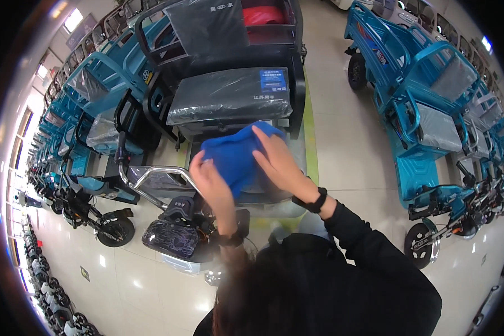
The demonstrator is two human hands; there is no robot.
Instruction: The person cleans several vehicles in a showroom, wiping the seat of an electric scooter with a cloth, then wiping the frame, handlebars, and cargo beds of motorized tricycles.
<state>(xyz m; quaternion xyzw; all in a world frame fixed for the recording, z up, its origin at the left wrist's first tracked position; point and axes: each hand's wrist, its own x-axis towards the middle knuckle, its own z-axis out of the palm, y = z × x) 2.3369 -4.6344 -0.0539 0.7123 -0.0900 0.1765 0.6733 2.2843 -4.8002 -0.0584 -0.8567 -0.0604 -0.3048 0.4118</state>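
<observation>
A blue cloth is spread between my two hands, above the footwell of a black cargo tricycle. My left hand grips its left edge with curled fingers. At the cloth's upper right, my right hand pinches it between thumb and fingers. Just beyond the cloth is the tricycle's seat, wrapped in clear plastic with a blue label on it. The chrome handlebar reaches out to the left of my left hand. Cloth and hands hide part of the footwell.
A plastic-covered backrest rises behind the seat. To the left are more teal tricycles and a black front wheel. A teal cargo tricycle stands to the right across a tiled floor. The black tricycle's front housing is near my left forearm.
</observation>
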